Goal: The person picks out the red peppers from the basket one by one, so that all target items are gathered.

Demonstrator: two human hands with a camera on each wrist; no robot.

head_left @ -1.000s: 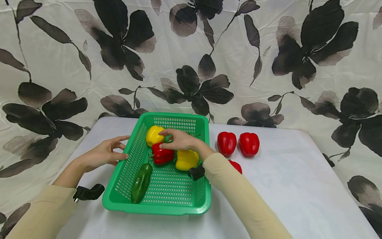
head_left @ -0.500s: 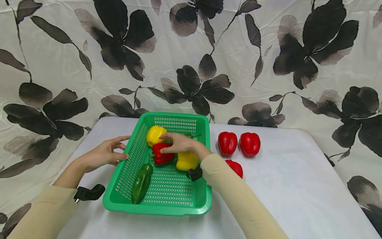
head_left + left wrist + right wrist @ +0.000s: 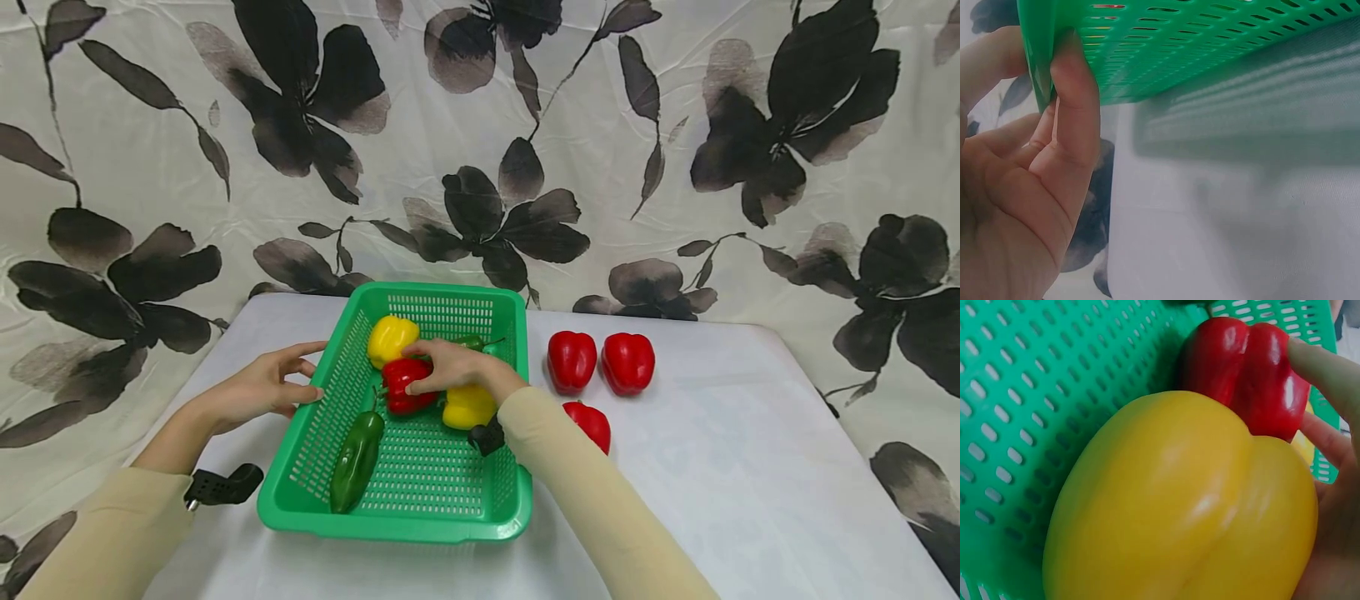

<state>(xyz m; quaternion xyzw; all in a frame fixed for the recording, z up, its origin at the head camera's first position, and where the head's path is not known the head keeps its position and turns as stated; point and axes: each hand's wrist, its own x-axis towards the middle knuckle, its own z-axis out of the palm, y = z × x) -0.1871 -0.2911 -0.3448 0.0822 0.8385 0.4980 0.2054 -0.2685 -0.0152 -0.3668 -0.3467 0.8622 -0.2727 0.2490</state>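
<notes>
A green plastic basket (image 3: pixel 401 527) with slotted walls stands on the table. My left hand (image 3: pixel 262 385) pinches its left rim, seen close in the left wrist view. Inside, my right hand (image 3: pixel 453 367) grips a red bell pepper (image 3: pixel 405 393), thumb on its near side and fingers over the far side. Right beside it lies a yellow bell pepper (image 3: pixel 467 408), large in front of the right wrist camera. Another yellow bell pepper (image 3: pixel 392 337) sits at the back left. A long green pepper (image 3: pixel 357 462) lies near the front, and a smaller green pepper (image 3: pixel 471 342) shows partly behind my right hand.
Two red bell peppers, the left one (image 3: pixel 572 362) and the right one (image 3: pixel 627 363), stand right of the basket on the white table (image 3: pixel 750 467). A third red pepper (image 3: pixel 591 423) is partly hidden by my right sleeve. Floral cloth (image 3: pixel 480 125) hangs behind.
My right hand has come slightly nearer and lower onto the red bell pepper, uncovering more of the small green pepper behind. The left hand keeps its place on the rim.
</notes>
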